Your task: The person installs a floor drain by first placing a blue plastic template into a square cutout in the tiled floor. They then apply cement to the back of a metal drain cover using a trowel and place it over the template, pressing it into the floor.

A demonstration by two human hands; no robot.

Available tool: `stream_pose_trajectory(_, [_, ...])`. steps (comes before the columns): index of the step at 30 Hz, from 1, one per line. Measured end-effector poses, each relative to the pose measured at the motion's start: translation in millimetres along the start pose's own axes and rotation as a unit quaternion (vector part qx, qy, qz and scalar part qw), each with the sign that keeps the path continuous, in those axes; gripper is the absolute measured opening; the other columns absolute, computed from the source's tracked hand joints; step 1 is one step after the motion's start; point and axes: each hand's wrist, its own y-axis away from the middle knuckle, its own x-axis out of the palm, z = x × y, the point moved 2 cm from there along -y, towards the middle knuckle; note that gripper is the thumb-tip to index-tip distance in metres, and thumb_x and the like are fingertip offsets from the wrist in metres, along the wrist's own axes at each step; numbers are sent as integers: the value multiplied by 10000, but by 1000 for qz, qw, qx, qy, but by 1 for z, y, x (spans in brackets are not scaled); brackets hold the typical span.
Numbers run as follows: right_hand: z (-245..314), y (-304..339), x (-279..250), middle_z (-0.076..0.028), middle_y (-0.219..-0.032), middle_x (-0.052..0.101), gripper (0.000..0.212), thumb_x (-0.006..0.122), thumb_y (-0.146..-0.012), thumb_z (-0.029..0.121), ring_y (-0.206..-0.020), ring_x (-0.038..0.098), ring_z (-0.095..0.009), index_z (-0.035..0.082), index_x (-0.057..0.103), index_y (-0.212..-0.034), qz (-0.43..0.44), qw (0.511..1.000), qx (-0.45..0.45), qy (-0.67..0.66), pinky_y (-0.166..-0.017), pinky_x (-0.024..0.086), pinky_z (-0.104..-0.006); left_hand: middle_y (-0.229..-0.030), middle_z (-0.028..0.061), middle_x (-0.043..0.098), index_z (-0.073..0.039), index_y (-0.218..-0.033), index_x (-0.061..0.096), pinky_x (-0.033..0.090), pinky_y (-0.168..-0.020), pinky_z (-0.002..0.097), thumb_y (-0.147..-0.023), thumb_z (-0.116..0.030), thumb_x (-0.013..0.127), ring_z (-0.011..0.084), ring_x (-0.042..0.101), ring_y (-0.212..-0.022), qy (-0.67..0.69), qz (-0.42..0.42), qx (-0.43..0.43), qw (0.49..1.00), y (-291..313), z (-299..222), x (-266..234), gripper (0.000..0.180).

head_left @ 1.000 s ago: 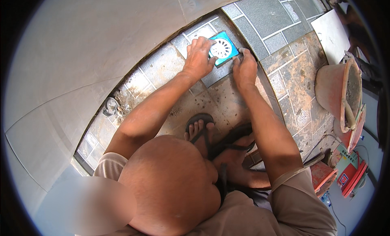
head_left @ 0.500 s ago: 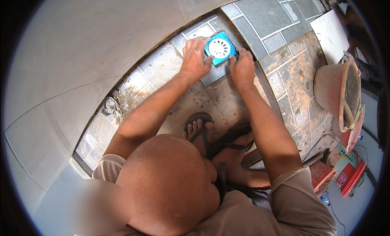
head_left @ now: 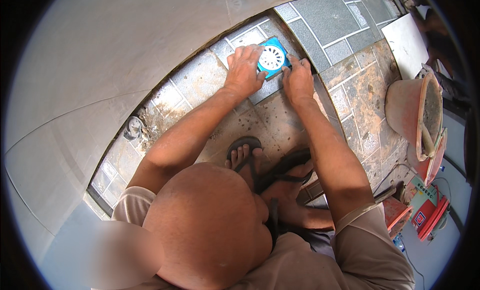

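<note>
The blue drain cover (head_left: 273, 57) sits among grey tiles (head_left: 265, 92); the left hand (head_left: 243, 74) holds its left edge, the right hand (head_left: 299, 81) pinches its right corner; it looks light, stiff, maybe slippery, so edges seem best.

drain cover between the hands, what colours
The drain cover is blue with a white slotted centre, clearest in the head view.

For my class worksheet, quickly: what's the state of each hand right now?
Left hand: partly curled at the left side of the blue-and-white drain cover; grip cannot be told.
Right hand: fingers curled at its right side; grip cannot be told.
</note>
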Motion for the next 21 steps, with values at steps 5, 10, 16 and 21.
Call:
stream_pose_trajectory(5, [-1, -2, 0, -211, -1230, 636, 443, 745, -979, 155, -1149, 669, -436, 144, 685, -1418, 6, 1000, 7, 0, -1015, 534, -512, -1508, 119, 543, -43, -1500, 555, 330, -1152, 482, -857, -200, 849, 326, 451, -1391, -12, 11, 1, 1000, 0, 0, 1, 724])
stream_pose_trajectory(10, [3, -2, -4, -211, -1190, 650, 372, 741, -979, 158, -1114, 677, -421, 88, 720, -1344, -7, 1000, -17, -12, -980, 540, -499, -1395, 159, 608, -29, -1465, 575, 369, -1139, 483, -907, -176, 800, 345, 513, -1327, 41, -35, 5, 999, 1, 5, -3, 620])
stream_pose_trajectory(16, [5, -6, -4, -176, -1088, 673, 194, 755, -951, 129, -1008, 689, -398, 8, 736, -1100, -22, 997, -72, -26, -896, 547, -492, -1184, 202, 628, 34, -1117, 690, 483, -1025, 492, -985, -139, 685, 404, 588, -1122, 124, -65, -61, 988, 3, 39, -12, 218])
stream_pose_trajectory(21, [10, -13, 1, -167, -1066, 662, 193, 763, -935, 138, -1018, 696, -384, 42, 742, -1101, -46, 991, -125, -3, -894, 560, -487, -1234, 148, 644, -7, -1153, 710, 460, -1032, 478, -976, -142, 700, 357, 580, -1158, 99, -31, 18, 994, 6, 37, -18, 223])
